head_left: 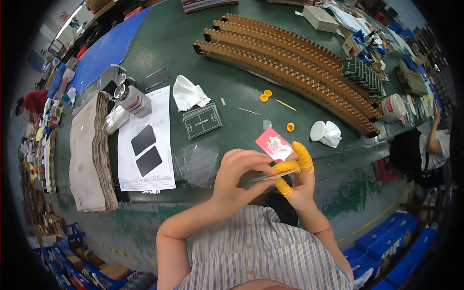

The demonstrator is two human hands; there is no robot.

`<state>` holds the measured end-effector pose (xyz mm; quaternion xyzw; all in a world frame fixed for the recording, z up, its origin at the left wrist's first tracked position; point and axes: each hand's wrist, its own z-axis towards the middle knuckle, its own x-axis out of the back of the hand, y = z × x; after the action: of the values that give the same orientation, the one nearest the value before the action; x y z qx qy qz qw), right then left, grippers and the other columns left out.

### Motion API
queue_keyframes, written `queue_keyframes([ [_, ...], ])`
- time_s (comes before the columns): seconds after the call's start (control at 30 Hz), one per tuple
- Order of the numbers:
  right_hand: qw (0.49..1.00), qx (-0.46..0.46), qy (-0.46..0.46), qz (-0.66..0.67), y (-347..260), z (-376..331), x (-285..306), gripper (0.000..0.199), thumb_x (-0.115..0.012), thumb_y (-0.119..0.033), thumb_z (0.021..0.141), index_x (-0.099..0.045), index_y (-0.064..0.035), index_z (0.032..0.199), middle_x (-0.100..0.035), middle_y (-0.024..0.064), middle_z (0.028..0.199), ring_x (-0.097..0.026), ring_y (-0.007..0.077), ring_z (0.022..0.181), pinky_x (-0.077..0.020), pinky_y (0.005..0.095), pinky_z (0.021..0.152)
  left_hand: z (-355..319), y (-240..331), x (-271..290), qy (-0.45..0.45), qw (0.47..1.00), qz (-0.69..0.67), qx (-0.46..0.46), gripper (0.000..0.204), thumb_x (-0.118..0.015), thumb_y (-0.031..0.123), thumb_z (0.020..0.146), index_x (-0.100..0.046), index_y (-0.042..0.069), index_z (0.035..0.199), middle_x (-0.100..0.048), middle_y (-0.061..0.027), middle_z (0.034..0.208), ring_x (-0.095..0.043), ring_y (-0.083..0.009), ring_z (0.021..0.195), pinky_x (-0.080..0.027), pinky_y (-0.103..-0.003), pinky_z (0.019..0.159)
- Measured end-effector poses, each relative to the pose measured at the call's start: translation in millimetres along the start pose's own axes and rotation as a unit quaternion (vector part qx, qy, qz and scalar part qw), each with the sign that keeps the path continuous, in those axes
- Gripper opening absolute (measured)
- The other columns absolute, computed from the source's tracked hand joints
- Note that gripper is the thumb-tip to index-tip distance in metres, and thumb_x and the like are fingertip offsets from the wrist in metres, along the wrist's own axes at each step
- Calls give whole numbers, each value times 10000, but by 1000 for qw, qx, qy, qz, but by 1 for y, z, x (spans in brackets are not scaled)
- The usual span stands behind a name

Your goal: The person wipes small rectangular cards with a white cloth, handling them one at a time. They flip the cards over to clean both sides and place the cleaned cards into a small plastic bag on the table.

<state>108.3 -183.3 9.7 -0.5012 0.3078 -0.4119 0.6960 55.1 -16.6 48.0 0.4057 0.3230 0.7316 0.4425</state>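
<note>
Above the table's near edge, my left hand (237, 173) pinches a thin flat plate (271, 177), seen nearly edge-on, between thumb and fingers. My right hand (302, 180), with yellow finger cots on its thumb and some fingers, closes on the same plate from the other side. Just beyond the hands lies a pink card (274, 145) with a pale printed figure, its near part hidden by my fingers. Rolled yellow finger cots (290, 127) rest past it. To the left is a dark green plate (202, 121) with white lines, near clear plastic sleeves (197, 162).
Slotted wooden racks (285, 63) cross the far table, with green plates (362, 76) standing at their right end. White cloths (189, 94), toothpicks (286, 105) and a round white lid (317, 130) lie about. At left are a metal-topped bottle (133, 100), dark plates (149, 162) on paper, and a stack (89, 150).
</note>
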Motion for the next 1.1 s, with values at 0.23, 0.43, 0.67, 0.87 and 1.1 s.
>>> queue_keyframes([
  [0.23, 965, -25, 65, 251, 3, 0, -7, 838, -728, -25, 757, -223, -66, 1424, -587, 13, 907, -553, 100, 858, -435, 248, 788, 0, 0, -3, -32, 999, 3, 5, 432, -769, -11, 658, -542, 48, 1021, -687, -50, 924, -543, -196, 1034, -372, -338, 914],
  [0.43, 918, -109, 97, 369, 2, -3, -19, 624, -567, -257, 902, -248, -175, 1433, -449, 9, 812, -408, 88, 678, -375, 222, 655, -8, -4, -13, -11, 998, -60, -4, 402, -737, -46, 668, -543, 51, 1007, -691, -54, 880, -546, -200, 1019, -372, -346, 900],
  [0.67, 918, -88, 82, 378, 1, -5, -16, 609, -510, -336, 923, -229, -199, 1446, -440, 8, 808, -409, 90, 674, -369, 228, 677, -8, 1, -16, -8, 997, -68, -21, 344, -709, -50, 691, -557, 59, 980, -692, -51, 823, -549, -200, 1003, -365, -352, 899],
  [0.87, 926, -71, 33, 370, 11, -6, -15, 670, -582, -336, 879, -240, -190, 1436, -507, 16, 904, -486, 107, 774, -406, 255, 770, -9, 3, -23, 7, 993, -116, 18, 325, -695, -74, 688, -564, 40, 962, -666, -65, 881, -549, -197, 998, -406, -330, 874],
  [1.1, 727, -235, 109, 636, 2, -13, -26, 469, -547, -205, 921, -362, -123, 1344, -507, 0, 1018, -485, 101, 926, -396, 289, 867, 3, 4, -34, 21, 995, -96, -17, 331, -689, -95, 688, -555, 32, 962, -628, -73, 941, -549, -183, 998, -441, -310, 844],
])
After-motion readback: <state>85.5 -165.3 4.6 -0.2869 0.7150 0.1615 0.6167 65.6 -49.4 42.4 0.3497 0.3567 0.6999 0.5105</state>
